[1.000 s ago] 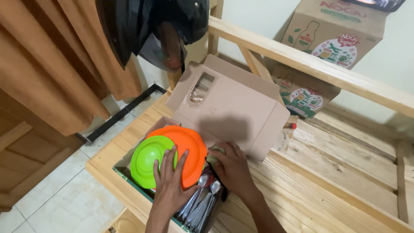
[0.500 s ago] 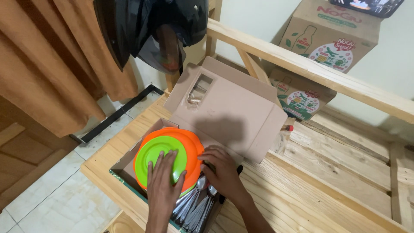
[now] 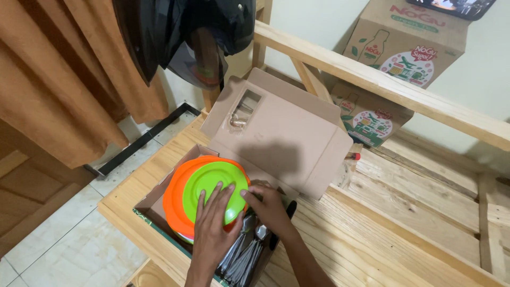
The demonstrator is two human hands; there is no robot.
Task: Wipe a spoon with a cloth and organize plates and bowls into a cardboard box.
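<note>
I see a pale wooden slatted worktop [image 3: 414, 212], a wooden rail [image 3: 382, 79] behind it, orange-brown curtains [image 3: 58, 79] on my left, light floor tiles [image 3: 58, 250], a pale green wall [image 3: 473, 74], soft indoor light

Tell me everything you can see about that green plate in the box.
The green plate is round, bright lime and looks like smooth plastic, with a shallow raised rim. It lies nearly flat, slightly tilted, on top of a larger orange plate inside the open cardboard box. The left hand rests spread on its near edge, and the right hand touches its right rim. Metal cutlery lies beside it in the box.
</note>
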